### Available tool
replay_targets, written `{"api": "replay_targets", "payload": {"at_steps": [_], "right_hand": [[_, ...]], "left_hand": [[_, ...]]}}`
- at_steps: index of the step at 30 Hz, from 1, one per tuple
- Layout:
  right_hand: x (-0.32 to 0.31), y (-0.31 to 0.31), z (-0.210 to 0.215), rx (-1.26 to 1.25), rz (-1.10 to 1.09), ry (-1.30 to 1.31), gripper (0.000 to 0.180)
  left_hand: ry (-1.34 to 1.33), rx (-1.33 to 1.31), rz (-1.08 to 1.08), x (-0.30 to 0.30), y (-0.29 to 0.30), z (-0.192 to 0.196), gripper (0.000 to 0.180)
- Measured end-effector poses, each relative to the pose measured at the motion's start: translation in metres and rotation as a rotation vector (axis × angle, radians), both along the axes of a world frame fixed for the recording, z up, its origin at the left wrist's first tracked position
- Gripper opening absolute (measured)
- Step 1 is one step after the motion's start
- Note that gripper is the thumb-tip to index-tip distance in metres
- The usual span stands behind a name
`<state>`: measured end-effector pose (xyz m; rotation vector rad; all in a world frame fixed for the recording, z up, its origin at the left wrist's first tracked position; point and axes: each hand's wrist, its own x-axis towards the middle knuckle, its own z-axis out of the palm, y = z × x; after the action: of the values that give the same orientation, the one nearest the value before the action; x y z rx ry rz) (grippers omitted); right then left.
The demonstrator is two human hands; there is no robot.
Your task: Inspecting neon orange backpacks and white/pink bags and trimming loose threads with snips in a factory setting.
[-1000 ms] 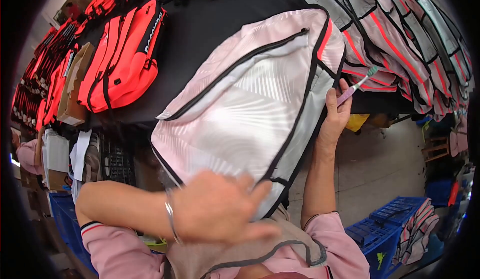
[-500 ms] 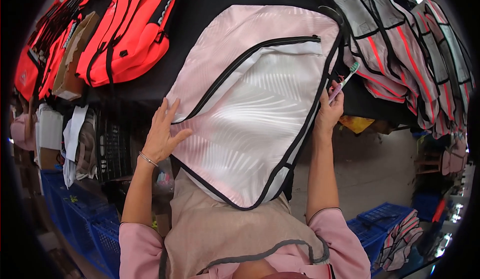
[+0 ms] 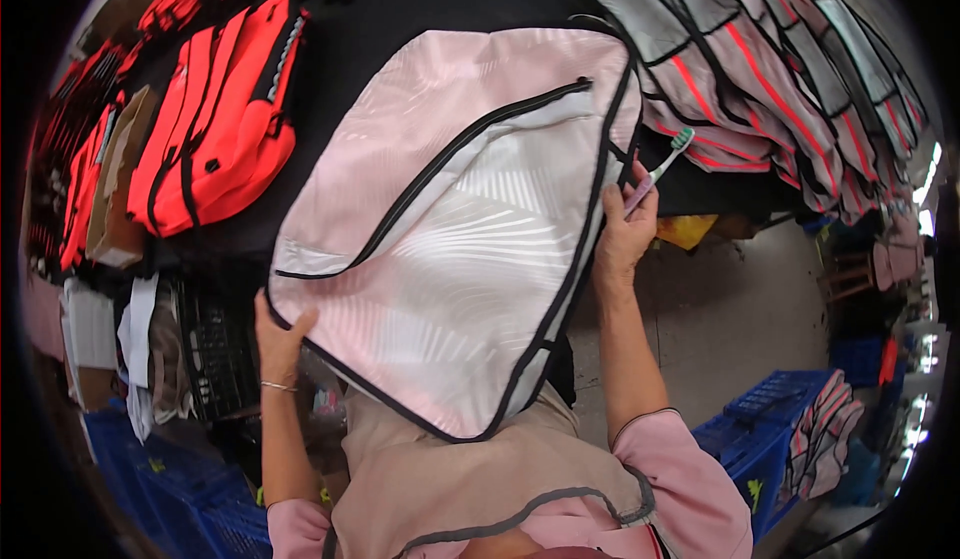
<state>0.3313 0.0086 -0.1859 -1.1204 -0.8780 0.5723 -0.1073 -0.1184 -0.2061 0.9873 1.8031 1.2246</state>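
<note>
A pale pink and white patterned backpack with black piping spreads before me, its lower end over my lap. Across its panel curves a black zip. My left hand grips the backpack's left edge, thumb on top and fingers partly hidden beneath. At the right edge, my right hand has a toothbrush in it, bristles pointing up and away, and also touches the black-piped seam. The fingers behind that seam are hidden.
A black-covered table holds bright red-orange backpacks at the left, beside a cardboard box. Grey and pink backpacks lie piled at the right. Blue plastic crates stand low on both sides.
My left hand has gone from lying flat on the panel to gripping the left edge, lower down. The backpack and my right hand with the toothbrush appear shifted left in view.
</note>
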Motion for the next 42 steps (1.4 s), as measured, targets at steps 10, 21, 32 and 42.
{"api": "replay_targets", "payload": {"at_steps": [10,21,32,42], "right_hand": [[-0.023,-0.133,-0.013,-0.379,0.175,0.272,0.044],[0.09,-0.02,0.079,-0.199,0.05,-0.842,0.037],[0.092,0.286,0.132,-0.512,0.001,-1.909,0.019],[0.079,0.303,0.13,-0.548,0.055,-1.862,0.018]], "left_hand": [[0.418,0.27,-0.198,-0.084,0.099,0.067,0.072],[0.396,0.339,-0.206,-0.048,0.137,0.031,0.068],[0.557,0.312,-0.197,0.013,0.144,0.038,0.068],[0.462,0.328,-0.137,0.015,0.152,0.039,0.064]]}}
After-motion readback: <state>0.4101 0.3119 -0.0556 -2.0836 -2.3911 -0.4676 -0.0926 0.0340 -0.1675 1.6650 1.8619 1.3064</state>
